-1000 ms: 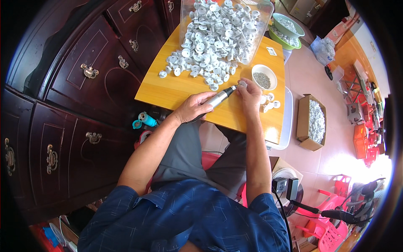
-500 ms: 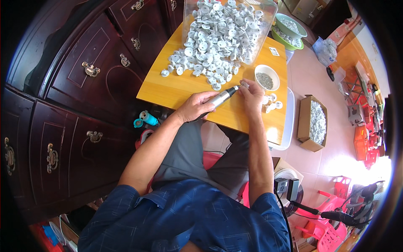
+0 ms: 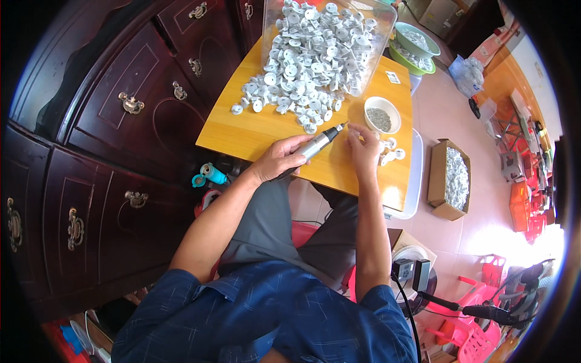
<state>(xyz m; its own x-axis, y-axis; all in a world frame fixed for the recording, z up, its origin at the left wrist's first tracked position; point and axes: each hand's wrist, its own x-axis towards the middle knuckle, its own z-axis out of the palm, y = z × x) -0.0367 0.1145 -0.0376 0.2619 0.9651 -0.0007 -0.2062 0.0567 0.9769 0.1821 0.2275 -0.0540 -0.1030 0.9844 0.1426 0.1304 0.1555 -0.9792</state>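
My left hand (image 3: 283, 158) is wrapped around a silver and black electric screwdriver (image 3: 316, 144), whose tip points up and right over the table. Just right of that tip, my right hand (image 3: 364, 149) has its thumb and fingers drawn together. Whatever lies between them is too small or hidden to make out. Close against the right hand's outer side are several white plastic parts (image 3: 396, 155). Beyond the hands stands a white bowl (image 3: 396, 124) of small metal pieces, probably screws. A large heap of white round-headed plastic parts (image 3: 308, 66) spills from a clear bin (image 3: 378, 57) toward me.
The yellow wooden table (image 3: 233, 134) ends close to my knees. Dark wooden drawers (image 3: 115, 78) line the left side. On the floor to the right are a cardboard box (image 3: 439, 175) of white parts, stacked basins (image 3: 417, 39) and pink plastic chairs (image 3: 478, 339).
The right hand has drawn slightly down from the screwdriver's tip. The small white part its fingers held at the tip no longer shows there. The screwdriver stays in my left hand.
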